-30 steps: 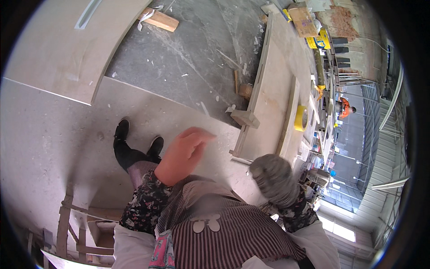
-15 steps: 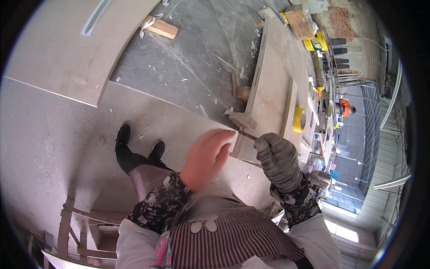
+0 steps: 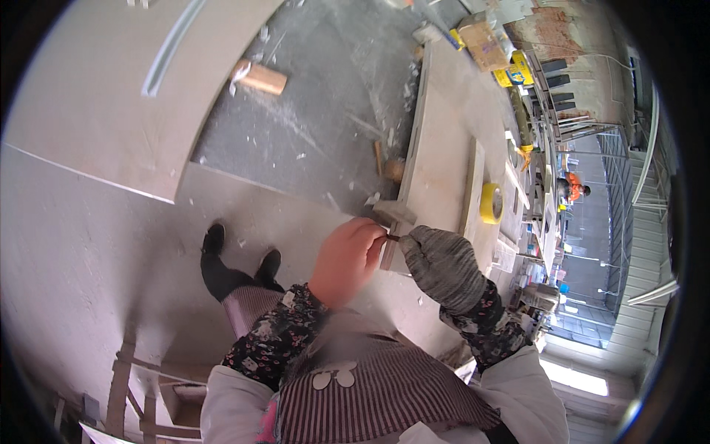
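My left hand (image 3: 345,260), without a glove, is closed with its fingertips pinched at one end of a thin dark stick-like piece (image 3: 393,237). The other end of this piece goes into my right hand (image 3: 444,268), which wears a grey knitted glove and is closed round it. Only a short stretch shows between the two hands; its exact kind cannot be made out. Both hands meet in front of my striped apron (image 3: 384,385), close to the near end of a long pale bench (image 3: 451,111).
A yellow tape roll (image 3: 491,203) and a wooden strip (image 3: 470,189) lie on the bench. A pale board (image 3: 111,103) with a metal channel (image 3: 170,52) is at upper left. A wood block (image 3: 260,78) lies among scraps on a grey surface. A person in orange (image 3: 575,187) is far right.
My left hand has closed in on the free end of the thin dark piece. My right hand has moved left with it, bringing both hands together.
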Action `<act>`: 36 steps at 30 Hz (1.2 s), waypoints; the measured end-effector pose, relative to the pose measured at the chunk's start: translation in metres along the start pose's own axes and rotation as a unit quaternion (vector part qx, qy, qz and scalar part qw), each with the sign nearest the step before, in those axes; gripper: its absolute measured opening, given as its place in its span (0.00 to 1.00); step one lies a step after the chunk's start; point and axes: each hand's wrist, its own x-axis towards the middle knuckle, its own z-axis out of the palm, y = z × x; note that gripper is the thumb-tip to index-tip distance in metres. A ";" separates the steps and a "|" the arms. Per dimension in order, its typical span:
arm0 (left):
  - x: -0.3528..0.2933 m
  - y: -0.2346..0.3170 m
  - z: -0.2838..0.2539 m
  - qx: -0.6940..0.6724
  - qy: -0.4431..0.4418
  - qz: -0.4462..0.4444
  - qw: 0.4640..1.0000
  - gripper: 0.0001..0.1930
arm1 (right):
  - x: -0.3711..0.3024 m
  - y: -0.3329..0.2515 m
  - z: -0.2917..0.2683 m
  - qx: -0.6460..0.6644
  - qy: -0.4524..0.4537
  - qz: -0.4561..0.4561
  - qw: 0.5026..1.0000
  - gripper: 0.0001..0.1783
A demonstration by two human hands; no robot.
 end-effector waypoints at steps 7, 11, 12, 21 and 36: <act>0.005 0.043 -0.037 0.014 -0.095 -0.028 0.995 0.09 | -0.026 0.008 -0.009 0.193 -0.061 0.044 0.978 0.12; 0.016 0.076 -0.049 0.084 -0.159 0.010 0.984 0.07 | -0.039 0.011 -0.023 0.252 -0.041 0.014 0.967 0.14; 0.019 0.082 -0.050 0.117 -0.196 0.030 0.973 0.07 | -0.042 0.013 -0.025 0.235 -0.047 0.007 0.971 0.14; 0.037 0.148 0.006 0.312 -0.311 0.125 0.889 0.05 | -0.106 0.037 -0.039 0.205 0.039 0.011 0.978 0.13; 0.095 0.167 0.156 0.210 -0.498 0.179 0.822 0.13 | -0.326 0.088 0.085 0.601 0.387 0.386 0.583 0.19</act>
